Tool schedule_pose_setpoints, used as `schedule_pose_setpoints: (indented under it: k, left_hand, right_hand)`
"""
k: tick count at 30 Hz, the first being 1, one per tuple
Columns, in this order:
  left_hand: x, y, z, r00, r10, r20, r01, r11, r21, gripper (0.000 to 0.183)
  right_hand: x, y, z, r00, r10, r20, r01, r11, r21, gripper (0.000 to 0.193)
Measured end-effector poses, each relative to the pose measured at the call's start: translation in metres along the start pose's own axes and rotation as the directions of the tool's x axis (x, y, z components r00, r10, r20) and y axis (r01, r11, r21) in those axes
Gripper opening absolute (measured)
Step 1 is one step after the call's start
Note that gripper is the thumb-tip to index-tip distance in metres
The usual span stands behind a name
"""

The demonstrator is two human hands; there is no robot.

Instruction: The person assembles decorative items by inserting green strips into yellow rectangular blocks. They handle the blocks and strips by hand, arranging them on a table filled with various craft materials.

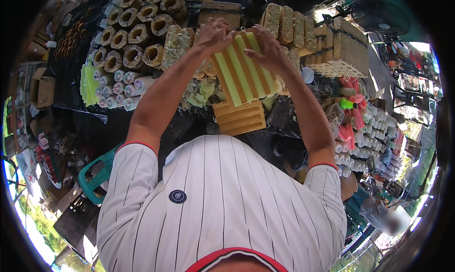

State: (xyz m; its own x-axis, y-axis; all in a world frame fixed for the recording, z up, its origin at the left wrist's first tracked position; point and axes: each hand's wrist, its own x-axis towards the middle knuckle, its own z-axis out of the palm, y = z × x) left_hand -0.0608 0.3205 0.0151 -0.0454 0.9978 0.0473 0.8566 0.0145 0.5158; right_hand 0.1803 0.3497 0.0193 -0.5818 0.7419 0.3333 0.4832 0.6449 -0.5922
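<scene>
A grooved wooden block (242, 75) with pale yellow-green strips along its length stands tilted in front of me. My left hand (215, 36) is at its far left corner, fingers bent and closed over the edge. Across from it, my right hand (269, 52) grips the far right corner, its thumb lying over the strips and its fingers reaching past the edge. Most fingertips are hidden behind the block. Below its near end lies another grooved wooden block (239, 118), without strips. Crumpled yellow-green scraps (201, 94) sit to the left.
Hollow brown tubes (138, 34) are stacked at far left, above wrapped rolls (124, 88) and yellow-green sheets (88, 85). Rough oblong blocks (286, 26) stand behind my right hand. A strapped wooden stack (339, 47) and many white rolls (367, 130) fill the right. A green chair (97, 175) stands left.
</scene>
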Motion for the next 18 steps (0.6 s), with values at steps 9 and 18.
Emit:
schedule_pose_setpoints:
  k: [9,18]
  left_hand:
    - [0.001,-0.013,0.017,0.997,0.06,0.054,-0.063,0.997,0.054,0.044]
    - [-0.032,-0.001,-0.028,0.972,0.23,0.049,-0.223,0.967,-0.122,0.041]
  right_hand:
    - [-0.198,-0.114,-0.026,0.417,0.873,0.254,-0.74,0.163,0.653,0.049]
    - [-0.187,-0.133,0.027,0.622,0.732,0.278,-0.38,-0.028,0.925,0.037]
